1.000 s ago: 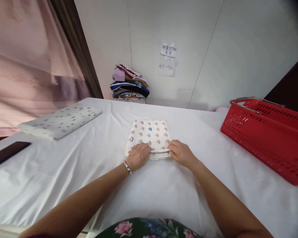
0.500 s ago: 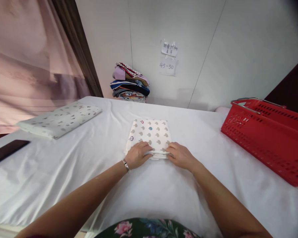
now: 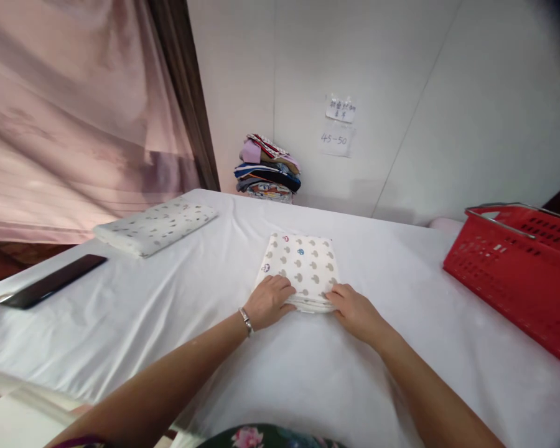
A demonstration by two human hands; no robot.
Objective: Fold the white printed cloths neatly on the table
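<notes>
A folded white cloth (image 3: 308, 264) printed with grey mushrooms and a few coloured ones lies in the middle of the white-covered table. My left hand (image 3: 269, 302) grips its near left corner, fingers on top and thumb at the front edge; a silver bracelet circles that wrist. On the near right corner, my right hand (image 3: 354, 309) pinches the stacked layers in the same way. Several layers show along the front fold between the two hands. The cloth rests flat on the table.
A red plastic basket (image 3: 513, 274) with a metal handle stands at the right. Farther left lies another folded patterned cloth (image 3: 158, 227), with a dark phone (image 3: 56, 280) nearer me. Behind the table rises a pile of folded fabrics (image 3: 268, 171) against the wall.
The view has turned to the left, so everything appears shifted right and slightly down. Both hands keep their hold on the near corners of the cloth.
</notes>
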